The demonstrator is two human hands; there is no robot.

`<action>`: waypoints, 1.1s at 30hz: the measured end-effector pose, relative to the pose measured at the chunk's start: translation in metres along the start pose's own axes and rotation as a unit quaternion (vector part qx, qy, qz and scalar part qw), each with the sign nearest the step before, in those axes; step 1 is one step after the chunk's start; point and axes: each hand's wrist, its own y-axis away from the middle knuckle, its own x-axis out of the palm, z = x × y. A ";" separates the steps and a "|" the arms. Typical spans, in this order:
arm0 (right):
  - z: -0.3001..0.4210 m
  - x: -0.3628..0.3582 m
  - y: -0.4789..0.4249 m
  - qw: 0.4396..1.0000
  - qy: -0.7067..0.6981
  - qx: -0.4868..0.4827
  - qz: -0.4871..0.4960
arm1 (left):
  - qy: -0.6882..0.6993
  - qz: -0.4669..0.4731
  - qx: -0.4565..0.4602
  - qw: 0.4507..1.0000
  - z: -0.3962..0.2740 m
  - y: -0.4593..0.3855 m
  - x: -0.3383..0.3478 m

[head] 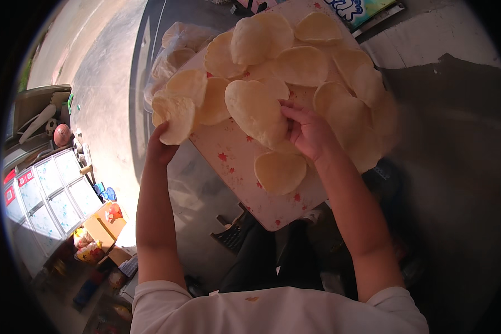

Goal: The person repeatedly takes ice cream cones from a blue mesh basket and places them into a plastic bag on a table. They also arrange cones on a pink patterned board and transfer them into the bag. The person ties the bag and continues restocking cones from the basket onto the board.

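Observation:
My left hand [162, 141] grips a pale, curled puffed cracker [178, 119] at the table's left edge. Between the thumb and fingers of my right hand [307, 127] is the right rim of a larger, heart-shaped cracker [254, 108], over the middle of the table. Many similar thin, round crackers lie spread over the table [234, 167], some overlapping. One single cracker [280, 172] rests near the front, below my right hand. Beside the left hand, other crackers [213, 100] lean against each other. Whether the held pieces touch those beneath them, I cannot tell.
A clear plastic bag [177, 52] with more crackers sits by the table's far left side. A plastic stool [229, 234] stands under the near edge. On the left are a white panelled cabinet [52, 196], a cardboard box [102, 225] and a basketball [62, 135].

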 end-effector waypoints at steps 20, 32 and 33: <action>-0.023 0.062 -0.138 0.994 -0.040 0.020 -0.099 | -0.123 0.003 -0.002 0.992 -0.044 -0.024 -0.018; -0.031 0.065 -0.100 0.546 0.721 -0.424 -0.049 | -0.332 -0.046 -0.034 0.942 -0.097 -0.005 -0.015; -0.033 0.068 -0.102 0.462 0.768 -0.442 -0.035 | -0.336 -0.054 -0.035 0.940 -0.096 -0.002 -0.009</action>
